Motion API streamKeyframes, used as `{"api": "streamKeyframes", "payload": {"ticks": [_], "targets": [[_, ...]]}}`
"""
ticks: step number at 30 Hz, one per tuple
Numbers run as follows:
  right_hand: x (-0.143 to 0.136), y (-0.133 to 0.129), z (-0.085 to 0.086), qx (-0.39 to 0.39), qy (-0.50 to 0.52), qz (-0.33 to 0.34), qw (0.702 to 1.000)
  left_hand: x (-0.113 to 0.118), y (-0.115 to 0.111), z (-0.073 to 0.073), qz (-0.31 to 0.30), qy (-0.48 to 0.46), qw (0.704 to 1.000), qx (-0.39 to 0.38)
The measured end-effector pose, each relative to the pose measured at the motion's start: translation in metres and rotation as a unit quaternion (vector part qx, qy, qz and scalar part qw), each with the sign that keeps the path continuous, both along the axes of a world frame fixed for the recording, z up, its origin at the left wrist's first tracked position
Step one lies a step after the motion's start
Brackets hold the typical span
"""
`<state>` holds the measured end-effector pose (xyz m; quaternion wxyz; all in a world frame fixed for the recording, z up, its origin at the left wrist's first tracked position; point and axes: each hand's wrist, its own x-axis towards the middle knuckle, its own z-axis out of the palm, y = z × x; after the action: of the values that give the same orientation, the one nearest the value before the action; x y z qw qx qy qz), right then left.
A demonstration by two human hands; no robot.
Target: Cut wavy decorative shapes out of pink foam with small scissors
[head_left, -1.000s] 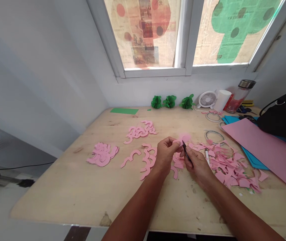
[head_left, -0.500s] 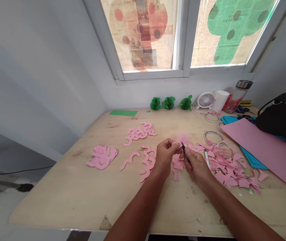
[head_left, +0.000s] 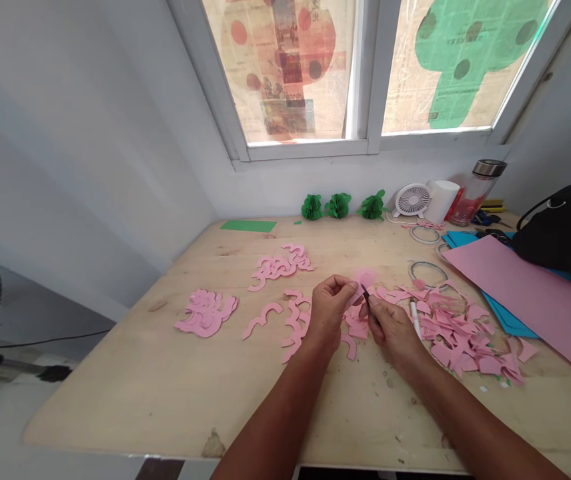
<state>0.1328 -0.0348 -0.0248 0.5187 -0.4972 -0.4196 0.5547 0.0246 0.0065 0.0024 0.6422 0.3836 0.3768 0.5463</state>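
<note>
A small piece of pink paper (head_left: 364,277) is pinched between the fingers of my left hand (head_left: 329,307). My right hand (head_left: 392,325) is closed round dark scissors (head_left: 365,293), whose blades meet the paper's edge; the handles are mostly hidden by my fingers. Beneath and left of my hands lie curved pink cutouts (head_left: 295,320), partly covered by my left arm. One wavy cutout (head_left: 264,318) lies apart from them, and another group of cutouts (head_left: 280,265) sits farther back. A stack of pink shapes (head_left: 206,312) rests at the left.
Pink scraps (head_left: 465,333) spread right of my hands, with a white pen (head_left: 414,317) and tape rolls (head_left: 428,273) beside them. Pink sheet (head_left: 525,287), blue sheets (head_left: 508,315) and a black bag (head_left: 560,230) occupy the right. Green paper ornaments (head_left: 338,206), a small fan (head_left: 412,200) and a bottle (head_left: 478,193) line the wall.
The pink paper in my left hand has shifted slightly left and turned a little at the scissors. Both hands keep their hold; the whole view has moved very slightly.
</note>
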Motion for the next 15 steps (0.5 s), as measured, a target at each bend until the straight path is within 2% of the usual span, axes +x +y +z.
{"api": "streamKeyframes", "payload": {"ticks": [15], "targets": [[0.0001,-0.0003,0.0004,0.004,-0.006,0.003,1.000,0.0002,-0.0001,-0.0003,0.004,-0.005,1.000,-0.013]]}}
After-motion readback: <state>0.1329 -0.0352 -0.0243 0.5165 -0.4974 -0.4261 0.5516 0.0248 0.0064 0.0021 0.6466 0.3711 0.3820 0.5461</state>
